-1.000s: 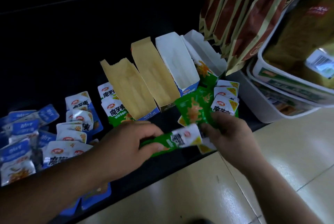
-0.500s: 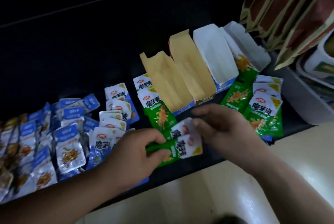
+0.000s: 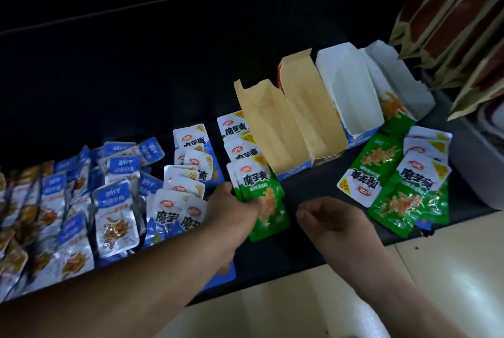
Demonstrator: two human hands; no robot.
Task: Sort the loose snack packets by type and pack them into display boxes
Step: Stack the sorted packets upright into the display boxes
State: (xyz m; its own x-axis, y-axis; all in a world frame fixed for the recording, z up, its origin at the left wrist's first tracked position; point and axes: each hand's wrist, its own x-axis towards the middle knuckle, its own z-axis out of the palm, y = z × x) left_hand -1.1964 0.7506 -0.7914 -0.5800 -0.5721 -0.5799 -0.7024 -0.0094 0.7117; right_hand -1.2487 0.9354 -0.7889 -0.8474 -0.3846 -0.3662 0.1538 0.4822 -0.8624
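On the dark shelf (image 3: 308,250), far left, lies a heap of blue fish packets (image 3: 114,217), too many and too overlapped to count. Next to it is a looser spread of blue-and-white packets (image 3: 188,174). The left hand (image 3: 231,212) grips a stack of green packets (image 3: 261,195), at least two, with its fingers curled round them. The stack sits just in front of the display boxes (image 3: 308,108). Four boxes stand open side by side: two tan-lined, two white-lined. The right hand (image 3: 327,220) hovers with fingers loosely curled, holding nothing. Beyond it lies a green pile (image 3: 409,187) with one packet upside down. Brown bags (image 3: 458,10) lean at the upper right.
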